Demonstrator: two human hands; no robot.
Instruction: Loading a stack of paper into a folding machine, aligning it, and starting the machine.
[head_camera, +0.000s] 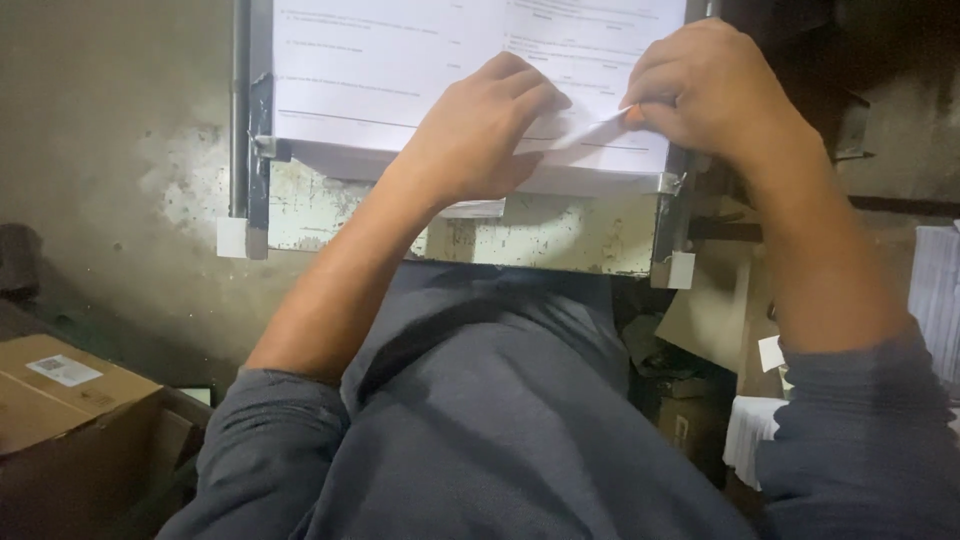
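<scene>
I see the left hand (478, 135) flat, fingers together, pressing the paper stack (380, 80); the right hand (705, 90) curls, pinching a sheet corner (590, 128).

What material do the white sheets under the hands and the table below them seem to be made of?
The sheets look like thin matt paper: a white stack with printed lines, one corner curling under the right hand. The table seems painted metal: pale, chipped and stained, with shiny bare edges. The left hand lies flat on the stack.

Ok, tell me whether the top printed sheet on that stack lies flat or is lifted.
Lifted at one corner: the right hand pinches it up off the paper stack.
</scene>
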